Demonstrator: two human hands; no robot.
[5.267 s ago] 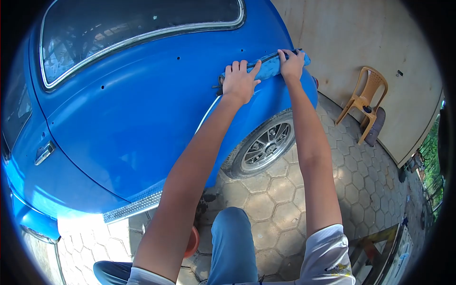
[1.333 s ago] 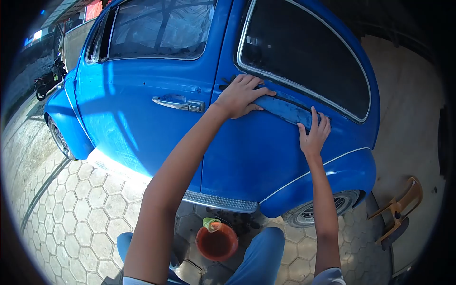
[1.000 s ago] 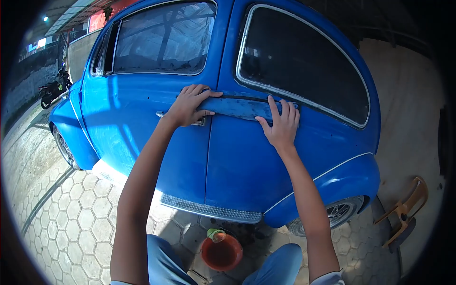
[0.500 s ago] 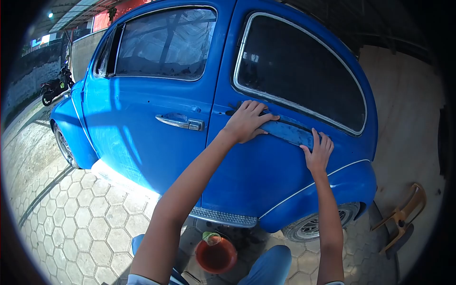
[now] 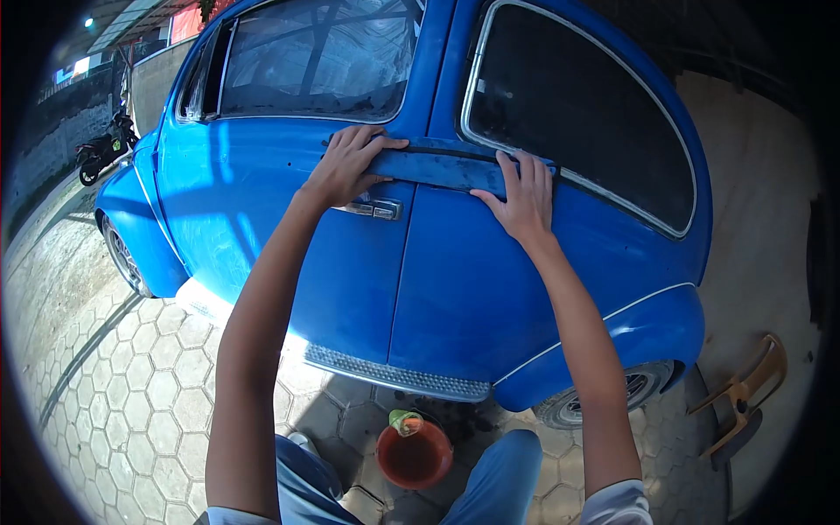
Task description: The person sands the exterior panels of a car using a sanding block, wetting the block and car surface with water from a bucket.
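Note:
A long blue block (image 5: 442,170) with a dark strip along it lies flat against the side of the blue car (image 5: 490,280), below the windows and across the seam behind the door. My left hand (image 5: 344,166) grips its left end, just above the chrome door handle (image 5: 376,208). Around the right end my right hand (image 5: 522,197) is closed, with its thumb on the lower edge and fingers over the top. The fingertips of both hands partly hide the block's ends.
Between my knees on the paving (image 5: 157,376) stands a red bucket (image 5: 415,455) of dark liquid, a green item on its rim. A ridged running board (image 5: 402,376) lies below the door. At right is a brown chair (image 5: 744,394); a motorcycle (image 5: 103,153) stands far left.
Both hands have slid the block left along the car, from below the rear window to above the door handle. Earlier it was back by the rear fender.

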